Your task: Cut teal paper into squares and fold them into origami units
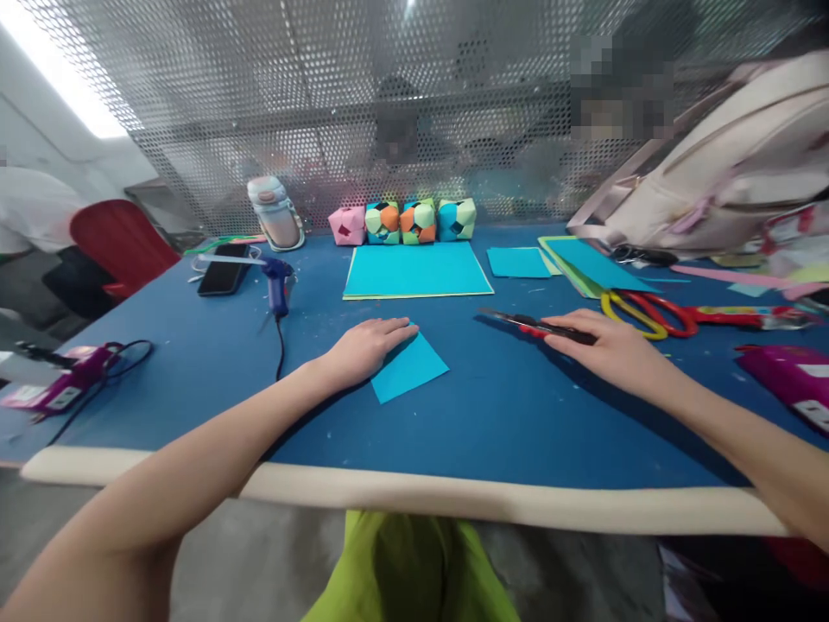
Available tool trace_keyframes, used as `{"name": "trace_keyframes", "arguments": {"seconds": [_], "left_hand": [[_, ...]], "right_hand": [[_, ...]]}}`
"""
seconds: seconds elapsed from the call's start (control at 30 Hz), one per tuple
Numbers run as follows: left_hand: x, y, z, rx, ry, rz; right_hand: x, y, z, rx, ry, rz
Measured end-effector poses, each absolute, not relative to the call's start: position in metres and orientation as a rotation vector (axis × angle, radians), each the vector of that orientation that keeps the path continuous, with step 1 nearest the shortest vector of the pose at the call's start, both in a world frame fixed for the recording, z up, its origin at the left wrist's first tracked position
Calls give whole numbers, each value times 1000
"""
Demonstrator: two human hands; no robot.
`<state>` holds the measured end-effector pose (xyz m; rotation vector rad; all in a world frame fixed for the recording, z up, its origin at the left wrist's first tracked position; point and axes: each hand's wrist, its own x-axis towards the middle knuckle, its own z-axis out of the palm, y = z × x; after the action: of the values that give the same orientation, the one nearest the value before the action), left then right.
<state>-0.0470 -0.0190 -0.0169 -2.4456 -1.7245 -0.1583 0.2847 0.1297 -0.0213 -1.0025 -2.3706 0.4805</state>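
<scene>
My left hand lies flat, its fingers over the upper left of a small blue paper square on the table. In my right hand is a black and red utility knife, its blade end pointing left above the tabletop. Between the knife and the blue square there is a gap. Beyond them lies a stack of larger blue sheets, with pale green edges showing underneath. To its right rests a pile of smaller blue paper squares.
Several folded paper cubes line the back by a perforated metal screen. At left are a blue glue gun, a phone and a bottle. Yellow- and red-handled scissors lie beside my right hand; a pale backpack stands behind.
</scene>
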Motion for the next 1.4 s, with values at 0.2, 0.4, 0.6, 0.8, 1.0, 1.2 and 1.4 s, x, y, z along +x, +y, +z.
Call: {"name": "trace_keyframes", "arguments": {"seconds": [0.2,0.4,0.6,0.8,1.0,1.2,1.4], "left_hand": [[-54,-18,-20,-2417,-1782,-384],[-54,-22,-8,-2260,-2006,-366],[-41,-33,4,-2213,-2140,-188],[-36,-38,7,-2262,-2170,-198],[-38,-36,1,-2240,-2183,-283],[-39,-33,0,-2297,-2162,-298],[-40,-33,-1,-2305,-2148,-288]], "right_hand": [[305,159,-31,-1303,-2278,313],[320,160,-23,-1508,-2222,80],[302,140,-9,-1331,-2271,-34],[208,112,-9,-862,-2668,239],[121,92,-8,-548,-2841,361],[109,87,-11,-562,-2875,380],[110,82,-21,-599,-2774,345]]}}
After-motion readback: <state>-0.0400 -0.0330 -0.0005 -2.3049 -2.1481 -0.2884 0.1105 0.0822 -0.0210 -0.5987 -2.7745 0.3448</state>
